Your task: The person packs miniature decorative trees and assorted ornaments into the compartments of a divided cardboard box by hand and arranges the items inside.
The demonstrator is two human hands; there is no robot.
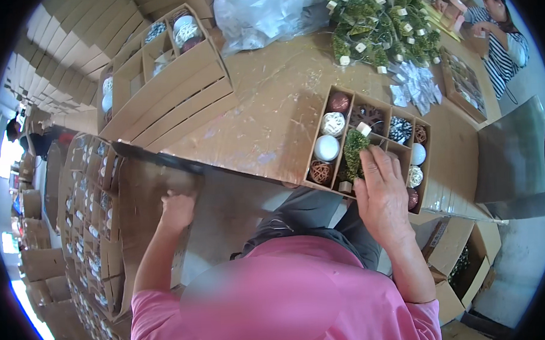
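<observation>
The right hand point(382, 192) lay with its fingers spread loosely over a small green miniature tree point(353, 153), pressing it into the middle compartment of a brown divided cardboard box point(316, 128); whether any finger curled round the tree could not be told. The tree lay lengthwise in its slot, its pale block base point(364, 129) pointing away from the person. The box sat at the near edge of the brown worktop point(270, 109), and its left column held a dark red ball point(339, 101), a white woven ball point(332, 123), a plain white ball point(327, 148) and a brown wicker ball point(321, 172).

The left hand point(178, 209) was closed in a loose fist on a flat cardboard sheet point(146, 194) lying below the worktop's edge, beside stacked filled boxes point(91, 202).

Further back, a heap of green trees point(382, 25) with pale bases lay near a crumpled clear plastic bag point(265, 12). To the left stood a stack of divided boxes point(165, 83). Another person point(497, 26) in a striped top sat at the far right corner.
</observation>
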